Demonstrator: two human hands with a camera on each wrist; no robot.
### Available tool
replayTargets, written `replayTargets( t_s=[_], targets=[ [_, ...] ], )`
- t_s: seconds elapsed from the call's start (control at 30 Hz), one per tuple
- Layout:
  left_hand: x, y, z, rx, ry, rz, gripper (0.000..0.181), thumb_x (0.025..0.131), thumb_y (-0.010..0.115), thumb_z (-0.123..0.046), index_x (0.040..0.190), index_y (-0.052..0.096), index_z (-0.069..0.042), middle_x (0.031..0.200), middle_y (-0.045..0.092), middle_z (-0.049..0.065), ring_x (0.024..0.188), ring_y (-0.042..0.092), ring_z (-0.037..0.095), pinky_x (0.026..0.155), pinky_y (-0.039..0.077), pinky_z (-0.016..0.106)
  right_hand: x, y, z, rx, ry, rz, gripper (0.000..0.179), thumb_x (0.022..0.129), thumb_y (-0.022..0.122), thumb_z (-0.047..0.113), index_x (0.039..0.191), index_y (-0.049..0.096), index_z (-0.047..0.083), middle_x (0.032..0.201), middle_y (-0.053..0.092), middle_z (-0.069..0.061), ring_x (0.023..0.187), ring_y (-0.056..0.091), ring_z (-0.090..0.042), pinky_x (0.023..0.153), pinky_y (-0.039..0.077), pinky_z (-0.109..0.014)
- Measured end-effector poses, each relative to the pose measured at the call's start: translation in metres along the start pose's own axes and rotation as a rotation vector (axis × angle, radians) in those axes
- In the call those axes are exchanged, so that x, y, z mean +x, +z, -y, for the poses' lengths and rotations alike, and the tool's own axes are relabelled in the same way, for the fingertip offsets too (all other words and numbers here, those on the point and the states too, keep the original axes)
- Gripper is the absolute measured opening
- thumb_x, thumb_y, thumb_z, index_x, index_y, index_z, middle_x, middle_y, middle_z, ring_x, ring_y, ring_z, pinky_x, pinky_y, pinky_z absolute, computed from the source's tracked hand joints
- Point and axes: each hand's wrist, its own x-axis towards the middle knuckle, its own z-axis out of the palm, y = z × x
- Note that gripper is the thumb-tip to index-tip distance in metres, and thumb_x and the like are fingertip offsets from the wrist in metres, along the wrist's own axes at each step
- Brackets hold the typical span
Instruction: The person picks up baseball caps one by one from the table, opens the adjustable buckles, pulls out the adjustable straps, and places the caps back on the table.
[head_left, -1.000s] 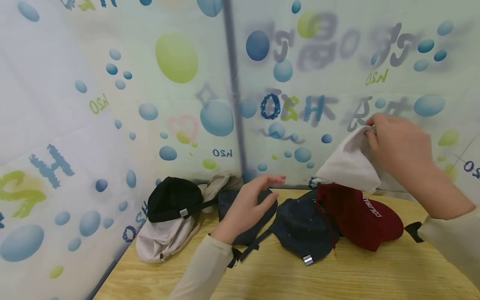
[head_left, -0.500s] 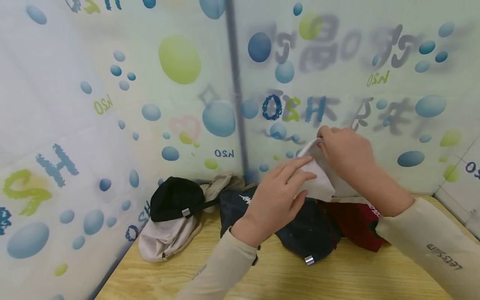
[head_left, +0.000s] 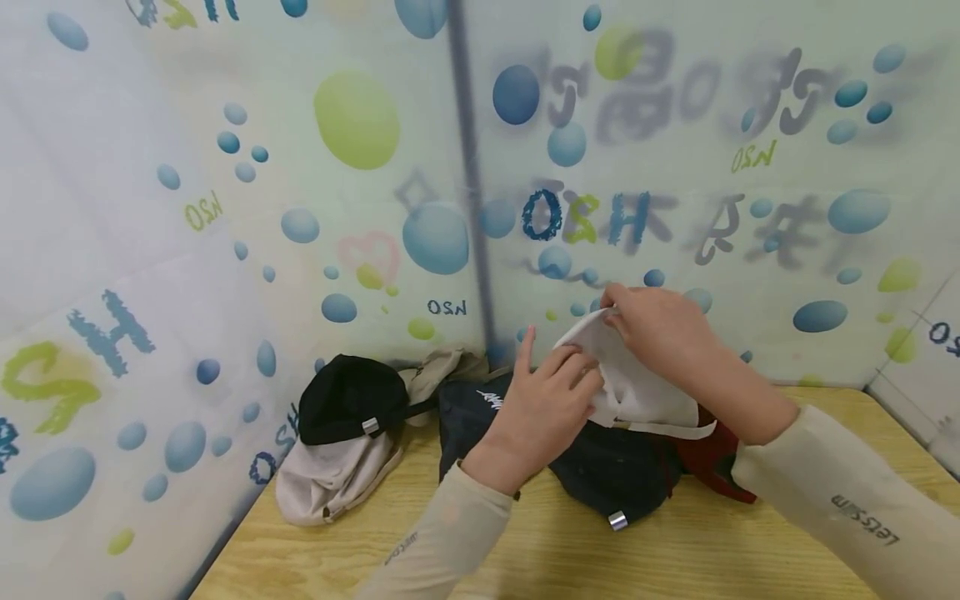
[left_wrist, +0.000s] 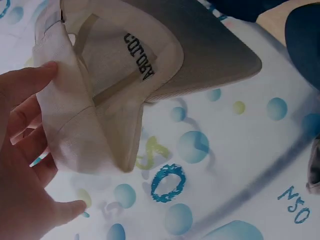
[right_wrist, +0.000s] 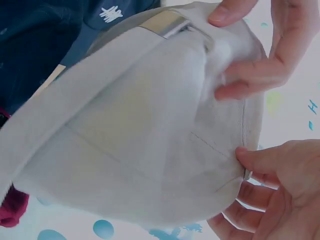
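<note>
A white baseball cap [head_left: 651, 387] is held up over the dark caps, its crown bent. My right hand [head_left: 667, 333] pinches the crown's edge between thumb and fingers; in the right wrist view that hand [right_wrist: 270, 195] is at the lower right. My left hand [head_left: 536, 408] touches the outside of the crown with thumb and bent fingertips, one finger sticking up away from it. Dark letters show inside the cap [left_wrist: 70, 115] in the left wrist view, beyond the left fingers. The adjusting strap with its metal buckle [right_wrist: 165, 22] lies near the left thumb.
A black cap [head_left: 348, 400] lies on a pale cap [head_left: 330, 483] at the left, with a beige cap [head_left: 442, 371] behind. Navy caps [head_left: 615, 471] and a dark red cap [head_left: 716, 458] lie beneath the hands on the wooden table [head_left: 675, 558]. A printed curtain [head_left: 360, 200] stands close behind.
My right hand has brought the white cap leftward and down from the right side. My left hand has moved up and right to meet it, its fingertips now on the crown.
</note>
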Motion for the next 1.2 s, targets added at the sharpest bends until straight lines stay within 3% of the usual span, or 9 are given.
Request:
replayTargets(
  t_s=[0.17, 0.37, 0.6, 0.7, 0.87, 1.0, 1.2],
  targets=[
    [-0.004, 0.006, 0.003, -0.022, 0.021, -0.037, 0.01, 0.095, 0.069, -0.027, 0.101, 0.062, -0.023, 0.114, 0.064, -0.008, 0.12, 0.058, 0.011, 0.123, 0.023, 0.055, -0.001, 0.006, -0.003, 0.058, -0.012, 0.015, 0.015, 0.097, 0.064, 0.014, 0.107, 0.064, 0.002, 0.08, 0.069, -0.011, 0.057, 0.055, -0.018, 0.05, 0.039, -0.027],
    [-0.007, 0.008, 0.007, -0.127, 0.012, -0.096, 0.014, 0.092, 0.073, -0.024, 0.098, 0.06, -0.02, 0.104, 0.065, -0.007, 0.104, 0.065, 0.007, 0.122, 0.029, 0.04, -0.005, 0.015, -0.005, 0.131, -0.004, 0.001, 0.018, 0.098, 0.063, 0.018, 0.109, 0.065, 0.003, 0.085, 0.07, -0.01, 0.062, 0.056, -0.016, 0.054, 0.042, -0.028],
    [-0.011, 0.008, 0.012, -0.253, -0.061, -0.103, 0.018, 0.09, 0.075, -0.019, 0.099, 0.059, -0.018, 0.102, 0.065, -0.006, 0.099, 0.065, 0.007, 0.115, 0.041, 0.033, -0.016, 0.024, -0.003, 0.156, -0.016, -0.102, 0.022, 0.093, 0.07, 0.015, 0.11, 0.065, 0.004, 0.1, 0.069, -0.013, 0.087, 0.064, -0.028, 0.072, 0.054, -0.04],
    [-0.013, 0.008, 0.016, -0.315, -0.111, -0.126, 0.017, 0.091, 0.074, -0.017, 0.101, 0.06, -0.017, 0.101, 0.065, -0.005, 0.094, 0.066, 0.009, 0.103, 0.05, 0.028, -0.024, 0.022, 0.001, 0.177, -0.021, -0.131, 0.024, 0.091, 0.072, 0.014, 0.112, 0.065, 0.004, 0.107, 0.068, -0.013, 0.098, 0.062, -0.032, 0.082, 0.056, -0.046],
    [-0.017, 0.009, 0.02, -0.366, -0.184, -0.135, 0.016, 0.092, 0.072, -0.02, 0.101, 0.06, -0.018, 0.098, 0.062, -0.005, 0.081, 0.062, 0.01, 0.075, 0.055, 0.022, -0.035, 0.019, 0.003, 0.27, -0.063, -0.015, 0.024, 0.092, 0.071, 0.018, 0.114, 0.066, 0.008, 0.111, 0.07, -0.008, 0.101, 0.064, -0.027, 0.086, 0.056, -0.046],
    [-0.022, 0.012, 0.022, -0.384, -0.209, -0.122, 0.015, 0.093, 0.072, -0.019, 0.099, 0.059, -0.018, 0.097, 0.061, -0.004, 0.078, 0.06, 0.012, 0.073, 0.054, 0.023, -0.04, 0.02, -0.001, 0.318, -0.132, 0.092, 0.029, 0.091, 0.071, 0.015, 0.119, 0.066, 0.01, 0.116, 0.07, -0.004, 0.101, 0.063, -0.024, 0.085, 0.054, -0.044],
    [-0.028, 0.014, 0.024, -0.381, -0.223, -0.134, 0.017, 0.091, 0.074, -0.018, 0.098, 0.059, -0.019, 0.097, 0.061, -0.005, 0.08, 0.061, 0.013, 0.075, 0.054, 0.025, -0.042, 0.026, -0.003, 0.334, -0.158, 0.144, 0.03, 0.087, 0.076, 0.011, 0.116, 0.069, 0.014, 0.112, 0.072, 0.0, 0.1, 0.058, -0.022, 0.085, 0.05, -0.043]
  ],
)
